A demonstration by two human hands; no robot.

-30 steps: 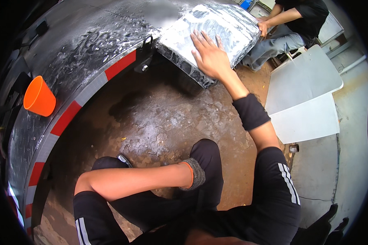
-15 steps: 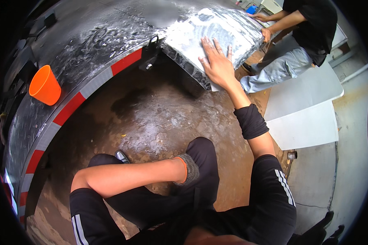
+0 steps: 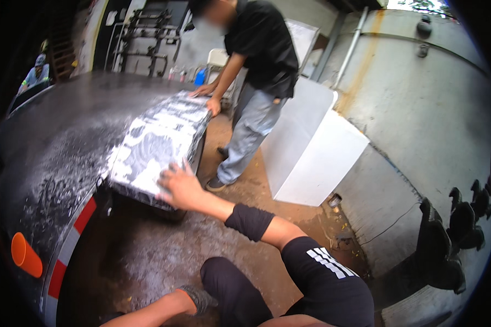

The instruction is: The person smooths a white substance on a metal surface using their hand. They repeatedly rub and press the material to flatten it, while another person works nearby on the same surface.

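Observation:
My right hand (image 3: pixel 180 188), bare and slightly blurred, has its fingers spread over the near right corner of a dark boxy slab (image 3: pixel 155 133). White suds coat the slab's top. I cannot make out anything under the palm. My left hand (image 3: pixel 200 300) wears a grey knit glove and rests by my knee, its fingers hidden. At the slab's far end, a co-worker in a black shirt (image 3: pixel 262 41) has both hands (image 3: pixel 210 98) on its edge. The slab lies along the right side of a wide, wet black deck (image 3: pixel 76 109).
Red and silver reflective tape (image 3: pixel 84 216) runs along the deck's edge. An orange bucket (image 3: pixel 27 255) stands on the deck at left. White panels (image 3: pixel 316 152) lean by the concrete wall (image 3: pixel 420 103) at right. A blue container (image 3: pixel 201 75) and metal racks are at the back.
My view has swung up and to the right, showing more of the co-worker and wall. My right hand has slid from the slab's top toward its near corner.

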